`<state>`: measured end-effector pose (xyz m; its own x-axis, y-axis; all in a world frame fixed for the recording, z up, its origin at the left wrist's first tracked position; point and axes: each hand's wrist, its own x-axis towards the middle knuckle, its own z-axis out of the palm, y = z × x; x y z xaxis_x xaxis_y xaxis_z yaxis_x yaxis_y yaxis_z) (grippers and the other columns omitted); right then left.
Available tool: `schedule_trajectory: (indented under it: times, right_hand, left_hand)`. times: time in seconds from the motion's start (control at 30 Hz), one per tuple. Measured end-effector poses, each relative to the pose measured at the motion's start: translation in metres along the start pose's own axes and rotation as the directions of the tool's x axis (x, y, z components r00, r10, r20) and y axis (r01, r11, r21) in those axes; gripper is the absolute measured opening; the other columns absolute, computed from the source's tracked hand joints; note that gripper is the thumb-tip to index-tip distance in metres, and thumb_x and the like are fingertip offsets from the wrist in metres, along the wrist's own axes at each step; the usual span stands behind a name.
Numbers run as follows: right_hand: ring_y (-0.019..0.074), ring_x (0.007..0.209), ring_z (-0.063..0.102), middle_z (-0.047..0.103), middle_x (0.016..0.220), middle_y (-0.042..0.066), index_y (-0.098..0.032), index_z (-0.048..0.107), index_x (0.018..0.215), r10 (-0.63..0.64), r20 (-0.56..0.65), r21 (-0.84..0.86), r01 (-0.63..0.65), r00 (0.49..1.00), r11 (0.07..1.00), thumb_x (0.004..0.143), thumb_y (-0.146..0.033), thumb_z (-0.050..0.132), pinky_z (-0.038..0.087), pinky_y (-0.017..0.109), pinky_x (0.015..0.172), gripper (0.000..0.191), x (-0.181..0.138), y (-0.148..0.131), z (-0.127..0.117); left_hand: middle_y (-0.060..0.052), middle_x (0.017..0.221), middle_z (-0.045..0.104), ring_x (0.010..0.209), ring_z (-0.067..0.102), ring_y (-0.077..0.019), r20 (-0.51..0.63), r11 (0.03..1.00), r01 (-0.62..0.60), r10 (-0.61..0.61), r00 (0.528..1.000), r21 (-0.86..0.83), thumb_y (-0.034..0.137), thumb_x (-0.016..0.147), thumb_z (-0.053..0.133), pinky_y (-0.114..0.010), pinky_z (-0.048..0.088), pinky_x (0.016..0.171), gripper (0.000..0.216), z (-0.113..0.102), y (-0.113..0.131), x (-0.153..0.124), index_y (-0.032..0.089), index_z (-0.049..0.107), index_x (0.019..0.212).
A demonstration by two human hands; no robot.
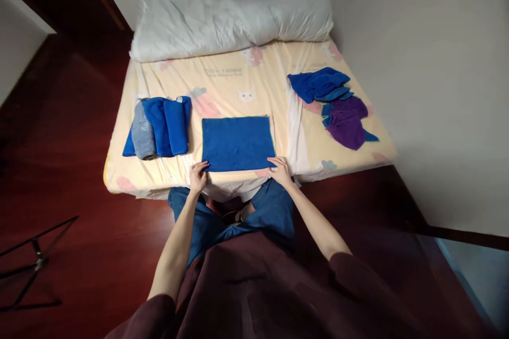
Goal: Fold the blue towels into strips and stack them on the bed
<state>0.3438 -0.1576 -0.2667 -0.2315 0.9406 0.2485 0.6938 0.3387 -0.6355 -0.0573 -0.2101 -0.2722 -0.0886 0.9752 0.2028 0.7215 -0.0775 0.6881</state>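
Observation:
A blue towel (pixel 237 143) lies flat as a rectangle on the bed in front of me, with a thin green edge on its sides. My left hand (pixel 198 176) pinches its near left corner between thumb and fingers. At the near right corner, my right hand (pixel 280 170) grips the cloth in the same way. To the left sit rolled blue towels (pixel 176 127) beside a rolled grey towel (pixel 143 130). Off to the right, a crumpled blue towel (pixel 320 85) and a crumpled purple towel (pixel 348 123) lie in a loose heap.
The bed (pixel 246 100) has a pale yellow printed sheet. A bulky white quilt (pixel 234 10) covers its far end. A wall (pixel 429 90) runs along the right side. On the dark red floor at left stands a black tripod base (pixel 37 262).

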Motion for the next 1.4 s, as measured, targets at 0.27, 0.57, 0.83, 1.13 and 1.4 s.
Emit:
schedule_trajectory:
  times: [0.27, 0.57, 0.83, 1.13, 1.4]
  right_hand:
    - [0.0302, 0.123, 0.060, 0.071, 0.127, 0.013, -0.019, 0.073, 0.119, -0.040, -0.010, 0.003, 0.040, 0.999, 0.999, 0.086, -0.030, 0.061, 0.050, 0.053, 0.109, 0.037, -0.009, 0.000, 0.004]
    - [0.0320, 0.129, 0.054, 0.066, 0.132, 0.015, -0.017, 0.067, 0.129, 0.024, 0.027, -0.189, -0.018, 0.999, 0.982, 0.085, -0.023, 0.061, 0.051, 0.050, 0.106, 0.045, -0.004, -0.024, 0.019]
    - [0.0291, 0.114, 0.063, 0.076, 0.111, 0.010, -0.020, 0.078, 0.096, 0.117, -0.066, -0.006, -0.118, 0.991, 0.993, 0.070, -0.004, 0.049, 0.050, 0.050, 0.105, 0.042, 0.008, 0.011, 0.015]
    - [0.0241, 0.093, 0.074, 0.080, 0.099, 0.008, -0.019, 0.081, 0.086, 0.279, -0.014, 0.425, -0.247, 0.960, 0.871, 0.062, -0.017, 0.052, 0.059, 0.040, 0.091, 0.038, 0.013, 0.042, 0.016]
    - [0.0212, 0.081, 0.070, 0.077, 0.086, 0.007, -0.018, 0.076, 0.089, 0.344, 0.005, 0.483, -0.304, 0.939, 0.821, 0.071, -0.036, 0.064, 0.056, 0.033, 0.076, 0.028, 0.012, 0.052, 0.010]
  left_hand:
    - [-0.008, 0.116, 0.074, 0.117, 0.063, -0.0266, -0.012, 0.996, 0.049, -0.050, 0.999, -0.073, 0.022, 0.084, 0.050, -0.050, 0.046, 0.107, 0.028, -0.010, -0.005, 0.004, 0.022, 0.074, 0.098]
    - [-0.009, 0.112, 0.076, 0.107, 0.066, -0.0265, 0.012, 0.973, 0.186, -0.186, 0.983, -0.140, 0.028, 0.086, 0.053, -0.043, 0.052, 0.096, 0.029, -0.007, -0.012, 0.006, 0.020, 0.075, 0.102]
    - [-0.010, 0.110, 0.077, 0.105, 0.070, -0.0262, -0.003, 0.967, 0.160, -0.164, 0.987, -0.200, 0.026, 0.084, 0.053, -0.041, 0.054, 0.096, 0.030, -0.003, -0.020, 0.005, 0.017, 0.076, 0.100]
    - [-0.010, 0.117, 0.075, 0.117, 0.068, -0.0277, -0.064, 0.941, 0.066, -0.092, 0.994, -0.332, 0.022, 0.075, 0.056, -0.048, 0.049, 0.109, 0.031, 0.009, -0.031, 0.009, 0.019, 0.078, 0.098]
    - [-0.008, 0.087, 0.075, 0.095, 0.071, -0.0261, -0.113, 0.905, 0.208, -0.267, 0.957, -0.371, 0.035, 0.083, 0.061, -0.039, 0.058, 0.087, 0.020, -0.001, -0.019, 0.005, 0.019, 0.073, 0.086]
